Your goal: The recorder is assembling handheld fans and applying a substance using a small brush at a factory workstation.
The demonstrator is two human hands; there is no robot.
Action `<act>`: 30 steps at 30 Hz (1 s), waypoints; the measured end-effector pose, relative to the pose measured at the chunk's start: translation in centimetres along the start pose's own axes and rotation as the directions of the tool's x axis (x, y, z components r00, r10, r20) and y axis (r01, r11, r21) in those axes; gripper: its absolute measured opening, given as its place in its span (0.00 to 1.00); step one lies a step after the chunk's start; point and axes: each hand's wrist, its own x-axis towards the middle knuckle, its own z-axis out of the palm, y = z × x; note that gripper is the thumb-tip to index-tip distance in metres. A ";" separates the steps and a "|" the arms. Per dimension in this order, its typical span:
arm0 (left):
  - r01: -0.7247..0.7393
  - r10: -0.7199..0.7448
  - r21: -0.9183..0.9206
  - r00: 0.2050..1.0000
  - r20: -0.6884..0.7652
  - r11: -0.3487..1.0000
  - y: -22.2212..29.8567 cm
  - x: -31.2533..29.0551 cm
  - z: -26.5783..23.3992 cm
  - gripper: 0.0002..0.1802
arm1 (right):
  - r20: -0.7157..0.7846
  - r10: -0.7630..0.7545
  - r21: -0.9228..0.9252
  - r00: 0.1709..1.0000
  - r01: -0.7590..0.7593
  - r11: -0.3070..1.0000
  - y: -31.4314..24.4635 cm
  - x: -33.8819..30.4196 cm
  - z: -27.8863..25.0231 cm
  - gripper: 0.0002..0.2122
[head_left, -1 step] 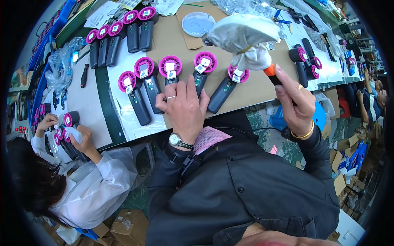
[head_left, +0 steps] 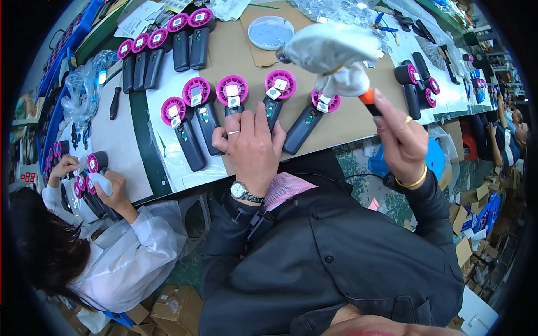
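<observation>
My right hand (head_left: 404,140) is closed round the black and orange handle of a hammer (head_left: 330,53). White cloth wraps the hammer's head, tied with a band, and it is raised over the table's right part. My left hand (head_left: 253,143) lies over a handheld fan (head_left: 232,89), its fingers curled down about the dark body, which is mostly hidden beneath. This fan has a pink round grille and a white square piece. Two similar fans (head_left: 196,92) lie left of it. Another fan (head_left: 280,85) touches or nearly touches my fingers, and one more (head_left: 305,129) lies farther right.
Several finished-looking fans (head_left: 190,47) lie at the back left. A round clear dish (head_left: 270,32) stands on cardboard behind. More fans (head_left: 412,84) are at the right. On the left, a co-worker in white (head_left: 131,252) handles fans; a screwdriver (head_left: 115,103) lies between us.
The wrapped hammer and my right hand have shifted slightly left, and the hammer's head looks a little blurred. My left hand and the fans stay in place.
</observation>
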 end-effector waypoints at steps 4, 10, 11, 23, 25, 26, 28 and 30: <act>-0.010 0.010 0.021 1.000 0.013 1.000 0.0 0.2 -0.1 0.27 | 0.346 0.099 -0.218 0.933 -0.023 0.976 1.8 -0.6 1.9 0.22; -0.009 0.009 0.004 1.000 0.005 1.000 -0.4 0.1 -0.3 0.26 | 0.203 0.109 -0.013 0.973 -0.109 0.994 1.4 -0.1 1.7 0.22; -0.011 0.011 -0.002 1.000 -0.001 1.000 -0.5 0.1 -0.5 0.26 | 0.174 0.148 0.054 0.974 -0.159 0.986 0.9 0.0 1.5 0.23; 0.205 -0.191 0.183 0.977 -0.090 0.961 -2.4 -1.5 -2.1 0.25 | 0.225 -0.007 0.121 0.974 -0.021 0.992 -1.2 3.6 5.2 0.23; 0.214 -0.202 0.182 0.976 -0.080 0.960 -2.7 -1.4 -2.1 0.24 | 0.235 -0.048 0.120 0.971 0.020 0.993 -1.3 4.0 5.8 0.23; 0.214 -0.206 0.178 0.976 -0.067 0.960 -2.8 -1.2 -2.1 0.23 | 0.252 -0.038 0.096 0.967 0.014 0.995 -1.4 4.0 6.1 0.23; 0.220 -0.213 0.172 0.975 -0.055 0.960 -3.1 -1.1 -2.2 0.23 | 0.285 -0.015 0.046 0.958 0.002 0.999 -1.4 4.1 6.4 0.24; 0.216 -0.209 0.153 0.976 -0.060 0.964 -3.2 -1.0 -2.3 0.22 | 0.304 -0.008 0.025 0.953 0.000 1.000 -1.4 4.4 6.6 0.24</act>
